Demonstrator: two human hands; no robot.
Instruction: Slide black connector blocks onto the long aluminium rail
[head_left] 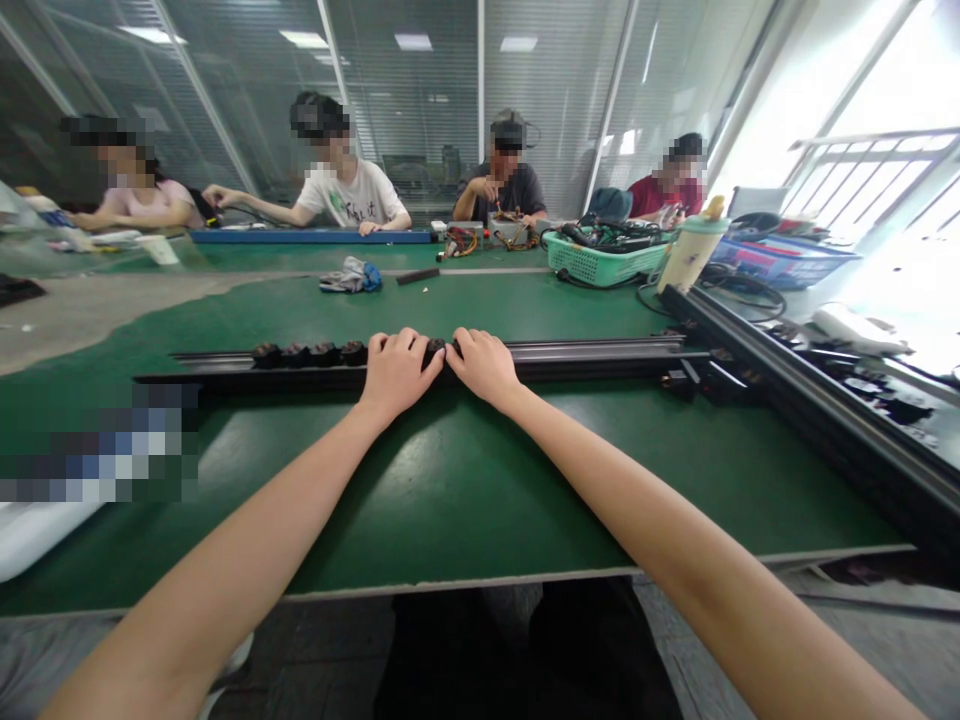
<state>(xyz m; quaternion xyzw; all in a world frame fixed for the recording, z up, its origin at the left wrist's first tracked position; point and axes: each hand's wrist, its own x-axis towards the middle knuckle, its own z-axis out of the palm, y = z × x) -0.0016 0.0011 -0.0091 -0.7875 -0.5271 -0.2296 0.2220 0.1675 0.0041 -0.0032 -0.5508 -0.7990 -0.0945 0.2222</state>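
Observation:
A long black metal rail [592,367] lies crosswise on the green table in front of me. Several small dark knob-like parts [294,354] sit in a row along its left half. My left hand [401,372] is over the middle of the rail, its fingers curled over the far side. Close against it is my right hand [484,366], also with bent fingers. Between the two thumbs and fingertips shows one small dark part [436,347], gripped from both sides. My fingers hide some of the rail and whatever lies beneath them.
A second long black rail [817,420] runs along the right side, with loose black pieces beyond it. Farther back are a green basket [607,262] of cables, a pale bottle [691,250] and grey-blue gloves [351,276]. Several people sit across the table; a blurred-out object [105,455] is at left.

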